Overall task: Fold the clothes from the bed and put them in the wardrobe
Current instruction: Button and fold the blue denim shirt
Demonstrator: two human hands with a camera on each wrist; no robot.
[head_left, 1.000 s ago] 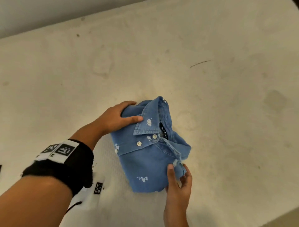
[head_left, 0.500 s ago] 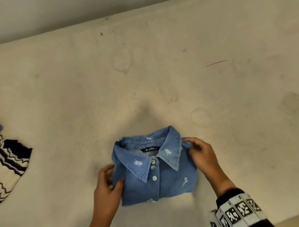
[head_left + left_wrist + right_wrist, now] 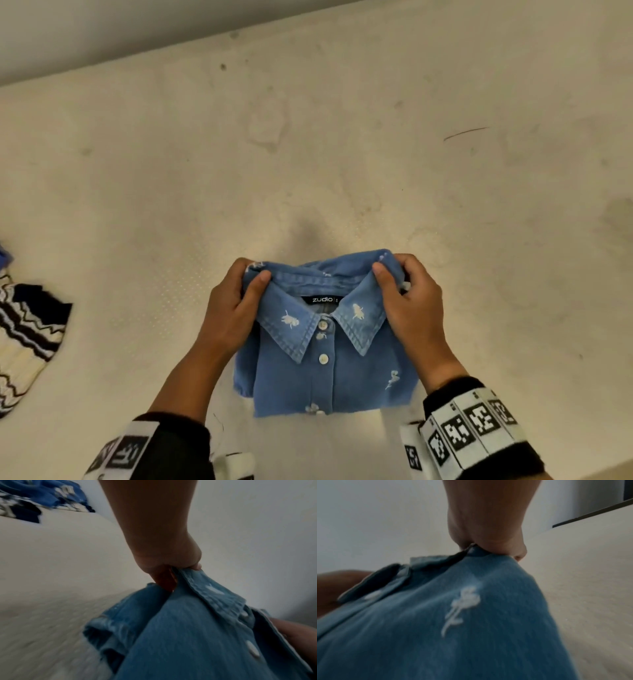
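Observation:
A folded blue denim shirt point(image 3: 325, 370) with white embroidered motifs, white buttons and a black label lies collar-up on the cream mattress point(image 3: 308, 154), near its front edge. My left hand point(image 3: 236, 301) grips the shirt's top left corner, thumb on top by the collar. My right hand point(image 3: 407, 298) grips the top right corner the same way. In the left wrist view the left hand point(image 3: 171, 566) pinches the denim shirt point(image 3: 188, 635) at the collar edge. In the right wrist view the right hand point(image 3: 488, 543) pinches the denim shirt point(image 3: 453, 615) at its shoulder fold.
A black, white and cream zigzag knit garment point(image 3: 27, 342) lies at the mattress's left edge, with a bit of blue cloth point(image 3: 5, 257) above it. The knit garment point(image 3: 20, 511) and blue cloth point(image 3: 51, 493) show blurred in the left wrist view. A wall point(image 3: 102, 27) runs behind the bed.
The shirt has been turned collar-away and squared up. My left hand moved from the lower left edge up to the top left corner; my right hand shifted onto the top right corner.

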